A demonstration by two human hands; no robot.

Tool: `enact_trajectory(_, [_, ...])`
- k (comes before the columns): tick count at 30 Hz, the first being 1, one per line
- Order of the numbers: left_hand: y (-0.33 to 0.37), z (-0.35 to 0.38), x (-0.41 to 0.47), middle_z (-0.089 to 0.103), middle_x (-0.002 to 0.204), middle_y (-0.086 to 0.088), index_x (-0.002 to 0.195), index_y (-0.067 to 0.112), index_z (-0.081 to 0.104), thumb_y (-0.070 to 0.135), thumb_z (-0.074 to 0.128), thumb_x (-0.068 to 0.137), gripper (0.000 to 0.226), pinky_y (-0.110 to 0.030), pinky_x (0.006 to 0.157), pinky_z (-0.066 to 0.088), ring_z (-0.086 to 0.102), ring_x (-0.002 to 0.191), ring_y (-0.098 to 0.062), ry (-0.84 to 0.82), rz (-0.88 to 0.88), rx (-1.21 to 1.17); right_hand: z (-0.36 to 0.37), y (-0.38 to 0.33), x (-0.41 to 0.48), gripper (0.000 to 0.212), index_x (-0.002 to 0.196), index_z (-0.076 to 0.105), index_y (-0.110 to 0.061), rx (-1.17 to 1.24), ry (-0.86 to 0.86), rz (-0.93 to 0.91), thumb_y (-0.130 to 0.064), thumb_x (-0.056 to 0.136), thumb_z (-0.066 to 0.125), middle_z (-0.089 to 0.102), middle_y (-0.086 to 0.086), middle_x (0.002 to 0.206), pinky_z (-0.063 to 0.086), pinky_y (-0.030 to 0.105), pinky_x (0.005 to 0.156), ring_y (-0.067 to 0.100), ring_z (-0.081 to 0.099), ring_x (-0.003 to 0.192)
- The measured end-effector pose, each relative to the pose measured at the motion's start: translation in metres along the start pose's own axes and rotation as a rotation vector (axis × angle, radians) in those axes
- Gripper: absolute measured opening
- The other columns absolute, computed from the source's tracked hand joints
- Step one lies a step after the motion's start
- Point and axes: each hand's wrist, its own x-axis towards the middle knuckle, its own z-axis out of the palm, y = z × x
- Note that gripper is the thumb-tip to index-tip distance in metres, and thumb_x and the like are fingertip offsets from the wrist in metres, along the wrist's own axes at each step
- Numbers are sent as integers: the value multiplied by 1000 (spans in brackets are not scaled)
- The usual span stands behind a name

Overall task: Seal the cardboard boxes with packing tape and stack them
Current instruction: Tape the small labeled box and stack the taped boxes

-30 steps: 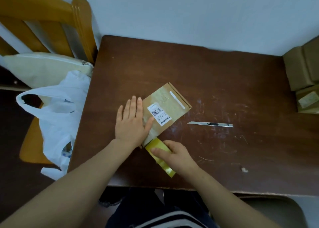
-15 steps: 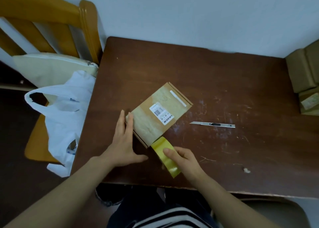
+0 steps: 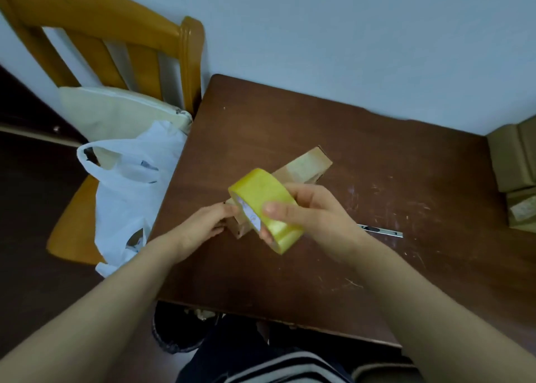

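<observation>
A flat cardboard box (image 3: 304, 165) stands tipped up on its edge on the dark wooden table (image 3: 290, 121). My left hand (image 3: 203, 226) grips its near end with curled fingers. My right hand (image 3: 313, 211) holds a yellow roll of packing tape (image 3: 261, 197) lifted in front of the box, thumb across the roll's face and fingers behind it. The roll hides most of the box's near half.
A silver utility knife (image 3: 383, 231) lies on the table right of my hand. More cardboard boxes (image 3: 513, 162) are piled at the right edge. A wooden chair (image 3: 116, 57) with a cream bag (image 3: 116, 113) and a white plastic bag (image 3: 130, 185) stands to the left.
The box went from lying flat to tipped up on edge, with my left hand now gripping its near end. My right hand lifted the tape roll off the table.
</observation>
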Motion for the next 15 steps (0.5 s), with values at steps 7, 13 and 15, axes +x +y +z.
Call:
enact_trajectory(7, [-8,10,-1,68,104,10,117,31,51,8,86,61,69,-26,92,50,63,104,-8,259,361,32,17,-13,54,30,79,59,-3,69,91,-22,-28,93,60,58,12,58,47,25,49,17,52,46])
enact_trajectory(13, [-11,-1,16,65,92,13,101,39,51,33,80,59,51,-41,86,53,65,88,-8,483,350,191,25,-15,38,34,63,61,-14,-38,143,-21,-29,93,60,57,11,48,41,21,42,18,50,37])
enact_trajectory(15, [-11,-12,21,65,96,11,105,34,52,25,86,63,55,-41,89,52,64,91,-10,545,336,135,21,-8,16,31,62,63,-20,-106,194,16,-35,88,63,58,9,47,40,19,40,16,51,36])
